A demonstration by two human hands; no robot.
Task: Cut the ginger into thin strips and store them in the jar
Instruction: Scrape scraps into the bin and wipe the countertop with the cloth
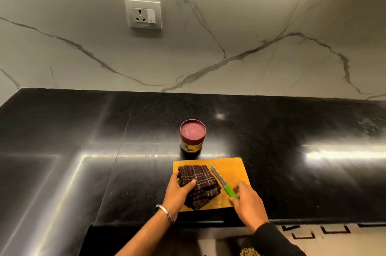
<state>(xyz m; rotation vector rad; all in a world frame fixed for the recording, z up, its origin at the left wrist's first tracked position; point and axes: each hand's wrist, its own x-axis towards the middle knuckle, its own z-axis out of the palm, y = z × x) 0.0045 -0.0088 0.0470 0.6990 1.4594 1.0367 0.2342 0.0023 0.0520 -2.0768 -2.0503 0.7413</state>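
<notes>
Black stone counter (271, 130) carries our wooden board (231, 168), with the lidded jar (192, 135) just behind it. Our left hand (180, 191) grips a folded dark cloth (198, 182) on the board, fingers curled over its near edge. Our right hand (246, 199) closes finger and thumb around the green handle of the knife (222, 181), blade flat. We see no ginger.
</notes>
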